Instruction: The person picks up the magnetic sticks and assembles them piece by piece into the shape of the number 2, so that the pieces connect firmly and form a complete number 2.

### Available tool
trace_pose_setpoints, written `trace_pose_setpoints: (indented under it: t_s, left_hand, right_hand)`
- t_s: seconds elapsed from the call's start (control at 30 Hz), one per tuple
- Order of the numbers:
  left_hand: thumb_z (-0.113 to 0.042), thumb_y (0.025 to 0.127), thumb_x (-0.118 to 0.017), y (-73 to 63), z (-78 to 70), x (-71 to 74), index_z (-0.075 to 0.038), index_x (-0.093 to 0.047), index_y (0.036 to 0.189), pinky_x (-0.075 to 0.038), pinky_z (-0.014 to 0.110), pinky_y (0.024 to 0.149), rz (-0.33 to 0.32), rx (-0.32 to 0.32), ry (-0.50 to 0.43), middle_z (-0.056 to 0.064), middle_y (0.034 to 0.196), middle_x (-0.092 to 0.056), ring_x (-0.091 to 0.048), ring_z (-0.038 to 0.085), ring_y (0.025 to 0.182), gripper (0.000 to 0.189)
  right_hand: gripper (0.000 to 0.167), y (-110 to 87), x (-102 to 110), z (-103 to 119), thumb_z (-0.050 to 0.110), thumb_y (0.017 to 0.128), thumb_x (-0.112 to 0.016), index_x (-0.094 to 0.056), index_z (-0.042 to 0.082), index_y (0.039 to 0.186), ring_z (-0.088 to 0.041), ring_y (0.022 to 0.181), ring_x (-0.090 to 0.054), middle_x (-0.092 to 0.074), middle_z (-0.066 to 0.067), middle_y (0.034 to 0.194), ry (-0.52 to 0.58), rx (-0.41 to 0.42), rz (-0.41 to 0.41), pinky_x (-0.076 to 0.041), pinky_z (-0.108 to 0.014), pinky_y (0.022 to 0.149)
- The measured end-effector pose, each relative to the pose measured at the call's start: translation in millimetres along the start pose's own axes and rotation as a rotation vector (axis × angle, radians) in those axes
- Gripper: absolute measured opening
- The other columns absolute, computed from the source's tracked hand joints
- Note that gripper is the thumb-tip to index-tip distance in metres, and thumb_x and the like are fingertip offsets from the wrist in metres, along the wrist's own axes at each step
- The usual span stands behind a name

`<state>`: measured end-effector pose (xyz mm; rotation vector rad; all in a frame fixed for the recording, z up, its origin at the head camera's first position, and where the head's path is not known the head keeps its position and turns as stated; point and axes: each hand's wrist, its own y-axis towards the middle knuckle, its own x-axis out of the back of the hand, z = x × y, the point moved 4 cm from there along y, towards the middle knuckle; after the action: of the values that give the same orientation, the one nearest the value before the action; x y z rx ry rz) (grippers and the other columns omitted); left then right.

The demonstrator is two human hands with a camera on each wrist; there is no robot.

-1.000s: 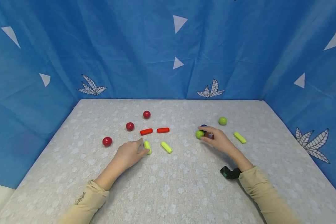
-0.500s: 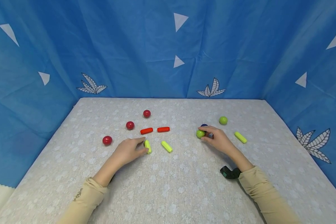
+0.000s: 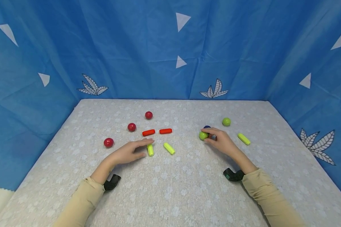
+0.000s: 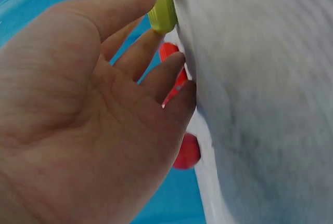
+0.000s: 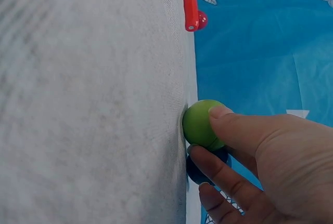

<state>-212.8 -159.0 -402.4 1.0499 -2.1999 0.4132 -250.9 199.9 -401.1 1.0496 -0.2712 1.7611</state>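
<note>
My left hand (image 3: 129,152) has its fingers fairly straight, reaching over the far end of a short yellow-green stick (image 3: 150,150) on the table; the thumb is spread apart on the near side. In the left wrist view that hand's palm (image 4: 78,115) fills much of the picture, its thumb overlapping the stick (image 4: 163,11). Thumb and fingers of my right hand (image 3: 222,142) pinch a green ball (image 5: 203,123) resting on the table. Just behind it sits a dark blue ball (image 3: 206,127), partly hidden. A dark stick (image 3: 214,137) peeks out beneath the right hand.
Three red balls (image 3: 108,142) lie at the left, with two red sticks (image 3: 148,132) near the middle. Another yellow-green stick (image 3: 169,148) is right of the left hand. Farther right are a second green ball (image 3: 226,121) and a yellow-green stick (image 3: 244,139). Blue curtains surround the patterned tabletop (image 3: 170,195).
The left hand's fingers have straightened and its thumb has drawn off the yellow-green stick, while the wrist turned to show its black camera. The right hand stays in place on the green ball.
</note>
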Motion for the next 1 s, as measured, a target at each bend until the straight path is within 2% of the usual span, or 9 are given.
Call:
trace_pose_setpoints:
  t_s: [0.23, 0.4, 0.63, 1.0]
  left_hand:
    - [-0.003, 0.090, -0.061, 3.2, 2.2, -0.6, -0.008, -0.049, 0.137, -0.028, 0.043, 0.104, -0.026, -0.041, -0.019, 0.004, 0.142, -0.042, -0.031, 0.021, 0.132, 0.048]
    - [-0.003, 0.090, -0.062, 4.9, 4.5, -1.8, -0.008, -0.053, 0.134, -0.028, 0.042, 0.104, -0.041, -0.039, -0.021, 0.003, 0.140, -0.044, -0.032, 0.021, 0.132, 0.045]
    - [-0.003, 0.087, -0.066, 8.0, 9.3, -3.4, -0.010, -0.059, 0.128, -0.032, 0.041, 0.101, -0.097, -0.031, -0.012, 0.000, 0.134, -0.050, -0.037, 0.018, 0.129, 0.042]
    - [-0.006, 0.084, -0.070, 12.9, 16.8, -4.4, -0.010, -0.065, 0.121, -0.035, 0.039, 0.100, -0.160, -0.038, -0.018, 0.000, 0.127, -0.057, -0.042, 0.017, 0.125, 0.037]
  right_hand:
    - [0.043, 0.1, 0.8, 0.5, 0.002, 0.083, -0.070, -0.059, 0.004, 0.125, -0.017, 0.080, -0.055, -0.060, -0.011, 0.117, -0.008, -0.020, 0.001, -0.043, -0.031, 0.057]
    - [0.043, 0.2, 0.3, 1.0, 0.002, 0.083, -0.070, -0.060, 0.004, 0.124, -0.017, 0.080, -0.056, -0.060, -0.011, 0.117, -0.014, -0.025, 0.001, -0.043, -0.031, 0.058]
    - [0.042, -0.2, -1.8, 0.6, 0.001, 0.081, -0.072, -0.063, 0.005, 0.121, -0.016, 0.078, -0.056, -0.063, -0.009, 0.109, -0.040, -0.013, -0.007, -0.043, -0.031, 0.058]
    - [0.040, -0.4, -2.6, 1.0, 0.002, 0.080, -0.073, -0.064, 0.005, 0.119, -0.016, 0.078, -0.056, -0.064, -0.008, 0.107, -0.048, -0.005, -0.015, -0.043, -0.031, 0.058]
